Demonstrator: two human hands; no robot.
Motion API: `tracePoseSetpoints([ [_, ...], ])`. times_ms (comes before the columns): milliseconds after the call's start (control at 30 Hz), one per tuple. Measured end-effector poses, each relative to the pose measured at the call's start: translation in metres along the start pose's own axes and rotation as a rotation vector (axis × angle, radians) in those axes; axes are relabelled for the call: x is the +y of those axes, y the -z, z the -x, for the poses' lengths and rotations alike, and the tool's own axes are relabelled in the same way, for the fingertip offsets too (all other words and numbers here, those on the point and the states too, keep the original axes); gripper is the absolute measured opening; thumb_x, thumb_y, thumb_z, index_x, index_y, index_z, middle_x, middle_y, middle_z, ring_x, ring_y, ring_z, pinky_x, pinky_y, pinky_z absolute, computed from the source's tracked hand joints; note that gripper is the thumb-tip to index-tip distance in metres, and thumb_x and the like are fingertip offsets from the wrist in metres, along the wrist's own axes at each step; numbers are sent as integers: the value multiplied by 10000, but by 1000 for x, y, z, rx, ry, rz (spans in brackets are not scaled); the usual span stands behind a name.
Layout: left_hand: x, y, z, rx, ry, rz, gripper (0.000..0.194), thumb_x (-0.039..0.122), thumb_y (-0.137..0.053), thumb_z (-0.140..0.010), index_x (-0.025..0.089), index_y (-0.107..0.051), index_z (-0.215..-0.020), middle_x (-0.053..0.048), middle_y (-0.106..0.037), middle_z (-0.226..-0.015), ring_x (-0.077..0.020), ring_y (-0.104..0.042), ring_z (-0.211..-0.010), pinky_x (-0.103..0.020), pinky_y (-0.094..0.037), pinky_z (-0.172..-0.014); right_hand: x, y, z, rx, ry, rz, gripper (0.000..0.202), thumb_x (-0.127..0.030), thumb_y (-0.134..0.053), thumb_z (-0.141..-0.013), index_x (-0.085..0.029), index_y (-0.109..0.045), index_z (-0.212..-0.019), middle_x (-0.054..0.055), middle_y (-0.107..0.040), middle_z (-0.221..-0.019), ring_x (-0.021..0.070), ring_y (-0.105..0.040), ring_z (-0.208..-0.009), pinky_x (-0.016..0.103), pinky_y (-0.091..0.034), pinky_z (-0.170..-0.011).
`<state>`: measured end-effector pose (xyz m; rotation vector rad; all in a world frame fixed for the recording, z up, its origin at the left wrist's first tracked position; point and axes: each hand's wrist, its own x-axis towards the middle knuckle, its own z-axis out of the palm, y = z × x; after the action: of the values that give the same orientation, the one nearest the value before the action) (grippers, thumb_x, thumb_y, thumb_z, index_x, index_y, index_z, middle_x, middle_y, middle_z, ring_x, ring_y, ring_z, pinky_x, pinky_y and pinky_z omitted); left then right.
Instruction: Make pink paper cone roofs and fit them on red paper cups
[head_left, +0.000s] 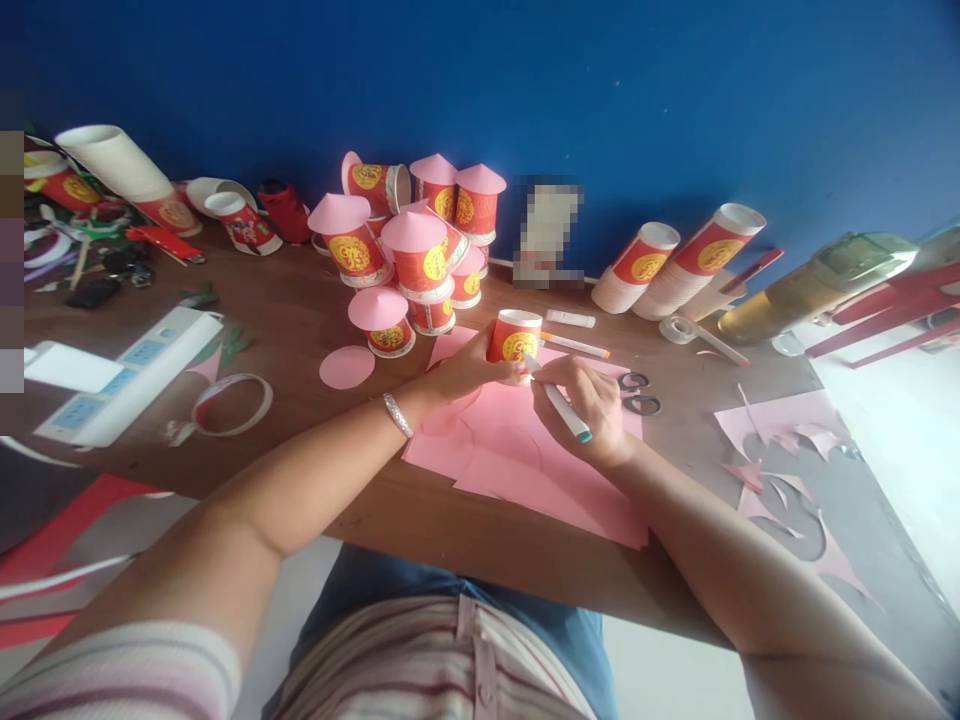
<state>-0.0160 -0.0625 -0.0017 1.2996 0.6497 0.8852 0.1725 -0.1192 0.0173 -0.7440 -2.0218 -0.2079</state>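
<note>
A red paper cup (517, 335) with a yellow printed emblem stands upright on pink paper sheets (502, 450). My left hand (472, 368) grips the cup from its left side, the thumb along the lower front. In my right hand (589, 405) is a white marker (564, 408) with a green end, its tip at or close to the front of the cup; contact is hard to make out. Faint curved outlines show on the top pink sheet. Just beyond my right hand lie scissors (641, 392), partly hidden, an orange-and-white pen (577, 346) and a short white tube (570, 318).
Several cups with pink cone tops (415, 240) cluster behind my left hand, near a pink paper disc (347, 367). Stacked cups (697, 260) lean at back right by a tape roll (679, 330). Left: a power strip (127, 375). Right: paper scraps (787, 490).
</note>
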Motion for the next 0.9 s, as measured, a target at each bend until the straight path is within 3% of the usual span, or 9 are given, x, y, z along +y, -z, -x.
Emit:
tracePoseSetpoints([
  [900, 0, -1, -2, -21, -11, -40, 579, 430, -875, -697, 174, -597, -1136, -90, -661, -1101, -199, -613, -976, -302, -502, -778, 2, 1, -1, -77, -1, -42, 199, -75, -564, -929, -226, -605, -1051, 39, -729, -862, 175, -713, -739, 282, -565, -647],
])
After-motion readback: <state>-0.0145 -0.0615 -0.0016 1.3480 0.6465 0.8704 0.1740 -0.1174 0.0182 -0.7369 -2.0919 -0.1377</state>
